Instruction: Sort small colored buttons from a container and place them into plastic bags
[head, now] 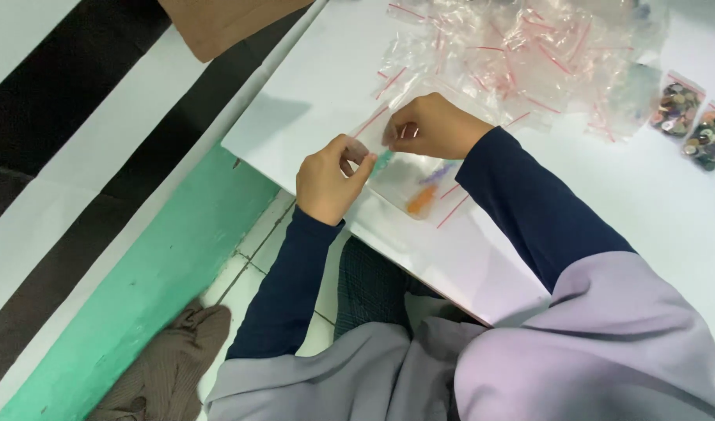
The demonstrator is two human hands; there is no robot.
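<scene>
My left hand [328,181] and my right hand [429,127] both pinch the top edge of a small clear zip bag [410,181] with a red seal strip, lying on the white table [318,86]. Inside the bag are small coloured pieces, orange, purple and teal. The fingertips of both hands meet near the bag's upper left corner. Both arms wear dark blue sleeves under a lilac cloth.
A heap of empty clear zip bags [521,54] with red strips lies at the back. Two filled bags of mixed buttons [693,121] sit at the far right. A brown cardboard piece [217,23] is top left, a brown cloth [170,366] on the floor.
</scene>
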